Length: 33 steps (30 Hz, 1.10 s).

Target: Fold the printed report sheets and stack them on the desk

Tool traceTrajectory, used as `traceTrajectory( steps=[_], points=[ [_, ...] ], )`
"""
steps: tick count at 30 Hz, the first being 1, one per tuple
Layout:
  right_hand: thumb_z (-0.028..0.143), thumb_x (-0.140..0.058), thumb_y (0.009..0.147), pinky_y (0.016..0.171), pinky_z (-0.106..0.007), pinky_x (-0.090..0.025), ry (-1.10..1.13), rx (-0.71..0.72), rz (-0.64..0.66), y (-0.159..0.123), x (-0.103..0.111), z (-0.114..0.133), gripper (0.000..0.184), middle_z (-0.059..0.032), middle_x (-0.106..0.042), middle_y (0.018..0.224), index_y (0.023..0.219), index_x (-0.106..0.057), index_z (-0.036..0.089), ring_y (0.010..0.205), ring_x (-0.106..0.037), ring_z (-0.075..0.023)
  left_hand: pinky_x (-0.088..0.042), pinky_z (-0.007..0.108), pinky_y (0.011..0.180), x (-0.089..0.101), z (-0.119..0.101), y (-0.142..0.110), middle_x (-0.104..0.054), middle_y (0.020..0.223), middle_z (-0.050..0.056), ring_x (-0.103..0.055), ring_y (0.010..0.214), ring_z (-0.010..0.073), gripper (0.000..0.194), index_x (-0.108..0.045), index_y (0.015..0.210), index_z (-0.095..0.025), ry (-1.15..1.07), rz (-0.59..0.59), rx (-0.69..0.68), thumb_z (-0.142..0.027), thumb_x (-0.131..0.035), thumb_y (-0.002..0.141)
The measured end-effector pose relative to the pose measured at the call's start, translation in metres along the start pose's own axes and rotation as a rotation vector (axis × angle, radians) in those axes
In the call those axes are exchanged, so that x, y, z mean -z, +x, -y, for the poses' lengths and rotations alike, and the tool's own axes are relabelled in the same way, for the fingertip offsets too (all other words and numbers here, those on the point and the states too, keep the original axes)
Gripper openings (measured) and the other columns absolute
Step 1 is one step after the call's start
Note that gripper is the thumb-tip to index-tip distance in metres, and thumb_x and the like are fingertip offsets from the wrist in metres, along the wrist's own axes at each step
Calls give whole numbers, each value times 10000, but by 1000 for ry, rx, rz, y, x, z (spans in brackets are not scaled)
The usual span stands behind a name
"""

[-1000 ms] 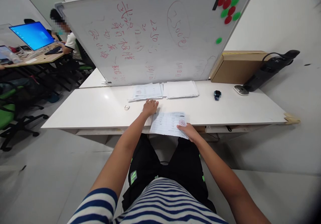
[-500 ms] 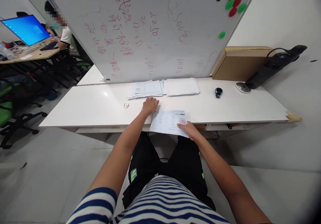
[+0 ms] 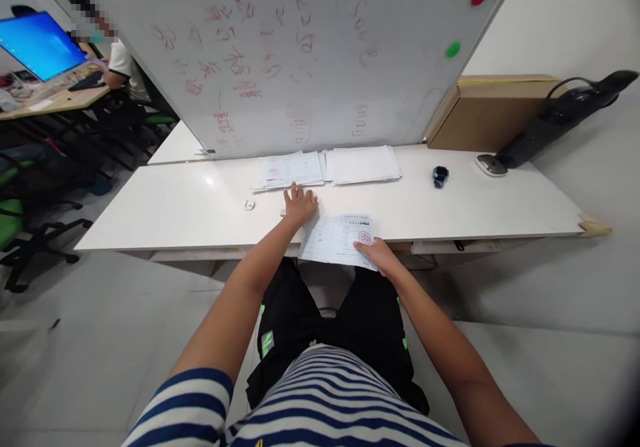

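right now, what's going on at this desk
Someone's right hand holds a printed paper by its near right corner, the thumb on top beside a red stamp. The paper reaches past the near edge of the white desk. The left hand, fingers spread, is at the paper's far left corner; whether it touches isn't clear. Beyond, two paper stacks lie side by side before a whiteboard.

- Left arm stretched forward; left hand palm down, fingers spread.
- Right arm angled inward; right hand pinching, thumb uppermost, other fingers hidden.
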State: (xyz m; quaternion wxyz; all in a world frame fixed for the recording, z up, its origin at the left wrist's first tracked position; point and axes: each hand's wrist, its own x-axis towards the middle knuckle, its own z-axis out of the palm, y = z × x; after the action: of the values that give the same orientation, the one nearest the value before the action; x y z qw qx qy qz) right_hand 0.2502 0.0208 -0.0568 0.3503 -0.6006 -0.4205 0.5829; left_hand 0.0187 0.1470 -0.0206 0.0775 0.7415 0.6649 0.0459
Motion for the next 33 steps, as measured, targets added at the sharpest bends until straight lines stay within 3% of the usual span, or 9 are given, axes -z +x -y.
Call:
traceTrajectory(
  steps=[5, 8, 11, 14, 16, 21, 26, 29, 33],
  points=[
    [344, -683, 701, 890, -370, -503, -17, 37, 9, -5, -3, 4, 387, -124, -695, 1085, 1014, -671, 118, 975, -663, -249, -44, 566, 1129, 4, 3, -1, -329, 1492, 117, -29, 1443, 305, 580, -473, 1301, -193, -71, -34, 22, -515, -170, 926],
    [341, -659, 714, 899, -355, -489, -65, 82, 21, -9, -4, 8, 371, -112, -696, 1084, 1016, -670, 126, 982, -657, -244, -129, 528, 1135, 13, 8, 0, -430, 1433, 102, -161, 1424, 290, 610, -501, 1287, -203, -280, -100, 69, -532, -131, 932],
    [345, -636, 726, 876, -357, -490, -158, 88, -21, -16, 2, 14, 339, -111, -707, 1040, 981, -679, 126, 957, -658, -259, -281, 441, 1101, 27, 23, -4, -480, 1399, 81, -350, 1350, 239, 672, -490, 1303, -198, -499, -173, 144, -457, 18, 947],
    [352, -611, 745, 887, -373, -474, -326, 162, -107, -24, 17, 24, 284, -103, -717, 975, 922, -696, 147, 949, -648, -279, -355, 375, 1057, 32, 44, -21, -517, 1366, 73, -449, 1275, 206, 741, -481, 1308, -182, -561, -257, 161, -430, 111, 937],
    [371, -600, 760, 912, -376, -458, -404, 239, -143, -30, 29, 32, 274, -88, -714, 980, 926, -701, 177, 976, -632, -283, -366, 358, 1044, 29, 56, -39, -548, 1330, 68, -469, 1252, 215, 707, -518, 1272, -190, -511, -268, 105, -497, 28, 945],
    [465, -596, 779, 946, -416, -443, -429, 318, -208, -51, 55, 55, 365, -77, -701, 1034, 1027, -682, 211, 1027, -609, -296, -352, 339, 1048, 12, 71, -69, -554, 1320, 43, -470, 1244, 201, 570, -526, 1271, -231, -370, -158, -54, -509, -144, 954],
    [497, -650, 751, 950, -446, -468, -303, 252, -253, -86, 60, 83, 464, -97, -684, 1103, 1091, -661, 182, 1081, -602, -311, -315, 354, 1077, 7, 70, -70, -519, 1351, 43, -416, 1285, 240, 536, -528, 1252, -239, -270, -149, -66, -583, -442, 850],
    [491, -682, 737, 931, -448, -499, -223, 251, -212, -101, 57, 94, 485, -93, -680, 1123, 1109, -654, 182, 1086, -608, -309, -306, 361, 1085, 5, 70, -69, -501, 1366, 51, -388, 1305, 254, 537, -513, 1268, -237, -221, -141, -54, -545, -500, 829],
    [489, -704, 725, 897, -447, -527, -199, 228, -145, -101, 55, 91, 494, -100, -677, 1135, 1109, -654, 182, 1064, -623, -315, -299, 365, 1091, 3, 70, -68, -511, 1352, 61, -391, 1301, 259, 571, -466, 1322, -230, -192, -126, -31, -502, -522, 825]
  ],
)
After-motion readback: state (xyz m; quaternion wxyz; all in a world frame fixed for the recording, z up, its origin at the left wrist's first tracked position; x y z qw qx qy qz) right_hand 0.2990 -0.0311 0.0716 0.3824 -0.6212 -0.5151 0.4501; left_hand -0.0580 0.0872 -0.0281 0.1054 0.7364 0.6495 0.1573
